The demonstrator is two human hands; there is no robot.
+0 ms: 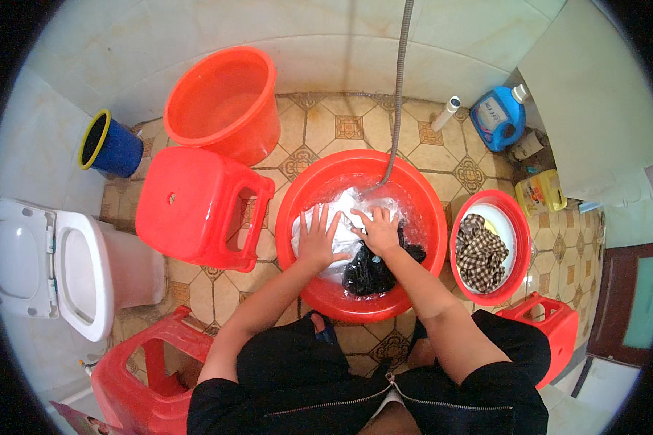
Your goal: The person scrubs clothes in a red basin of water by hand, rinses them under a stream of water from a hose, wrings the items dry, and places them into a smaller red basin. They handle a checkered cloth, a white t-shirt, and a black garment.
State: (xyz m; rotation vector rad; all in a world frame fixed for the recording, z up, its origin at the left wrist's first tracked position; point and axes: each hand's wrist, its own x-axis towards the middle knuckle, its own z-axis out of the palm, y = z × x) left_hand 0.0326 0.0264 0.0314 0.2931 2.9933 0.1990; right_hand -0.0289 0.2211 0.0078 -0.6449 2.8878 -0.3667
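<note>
At mid-frame, a round, glossy red plastic basin (433,225) holds water and slick white cloth (347,201). The left hand (316,241) and right hand (378,230) lie flat on it, fingers spread, clutching nothing visible. Crumpled black cloth (368,275) bunches below; a ribbed hose (400,87) dips in from the top.

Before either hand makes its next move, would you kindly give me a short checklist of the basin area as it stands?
1. Left hand on the white cloth: ok, fingers spread.
2. Right hand pressing down: cannot tell; its fingers are spread.
3. Hose reaching into the large red basin: ok.
4. Water flowing from it: cannot tell.
5. Black cloth in a separate basin from the white: not ok, they share one.
6. Checked cloth inside the small red basin: ok.
</note>
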